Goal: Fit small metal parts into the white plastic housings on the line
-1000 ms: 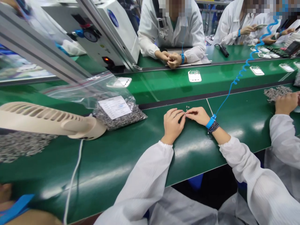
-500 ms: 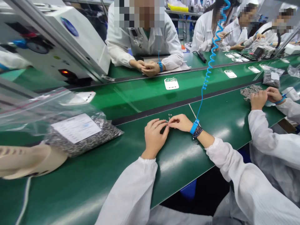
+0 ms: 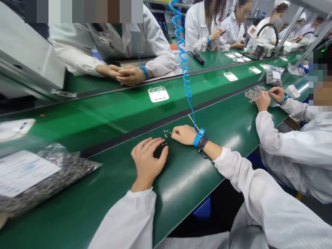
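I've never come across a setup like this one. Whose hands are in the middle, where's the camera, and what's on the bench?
There is no machine doing the work: these are a person's bare left hand and right hand, seen by a camera worn on that person's head. The blue wristband joins a coiled cord.

On the green bench lie tiny parts by the fingertips and, to the left, a labelled bag. The left thumb and fingers are spread. The right fingers are drawn together; whether they hold a part is too small to tell.

Other hands, across and to the right, are co-workers'.
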`<state>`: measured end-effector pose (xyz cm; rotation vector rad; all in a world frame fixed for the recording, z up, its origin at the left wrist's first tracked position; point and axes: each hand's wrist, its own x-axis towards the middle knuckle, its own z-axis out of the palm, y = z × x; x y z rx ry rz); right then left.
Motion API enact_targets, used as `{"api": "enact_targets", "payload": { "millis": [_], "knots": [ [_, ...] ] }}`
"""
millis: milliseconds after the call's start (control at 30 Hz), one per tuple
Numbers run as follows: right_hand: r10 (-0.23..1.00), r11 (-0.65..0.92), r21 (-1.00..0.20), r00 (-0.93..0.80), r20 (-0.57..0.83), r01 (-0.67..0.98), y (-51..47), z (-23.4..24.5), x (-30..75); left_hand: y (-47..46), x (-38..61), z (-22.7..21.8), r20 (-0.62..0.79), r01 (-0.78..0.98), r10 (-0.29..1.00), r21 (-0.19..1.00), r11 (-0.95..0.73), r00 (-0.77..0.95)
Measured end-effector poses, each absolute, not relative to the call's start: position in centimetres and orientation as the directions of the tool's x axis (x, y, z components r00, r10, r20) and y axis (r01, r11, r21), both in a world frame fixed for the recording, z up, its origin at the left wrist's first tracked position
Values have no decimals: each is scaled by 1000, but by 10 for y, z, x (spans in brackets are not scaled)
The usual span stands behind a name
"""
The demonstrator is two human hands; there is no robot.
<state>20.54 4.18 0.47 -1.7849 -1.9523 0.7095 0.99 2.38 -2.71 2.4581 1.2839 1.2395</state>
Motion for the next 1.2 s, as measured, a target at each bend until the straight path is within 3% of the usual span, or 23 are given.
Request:
{"api": "enact_targets", "payload": {
  "millis": [167,433,833,1200],
  "knots": [
    [999,11,-425,-29,-35,905,45,6,214,23,10,-29,602,645,739,442,-624,302],
    [998,-52,-349,39,-44,936,44,4,212,22,13,-27,556,666,785,481,-571,272],
    [997,-60,-420,73,14,905,46,-4,212,23,14,-27,561,672,797,502,-544,226],
    [995,-62,-574,93,25,817,47,-7,216,24,12,-29,569,690,791,480,-541,224]
  ]
}}
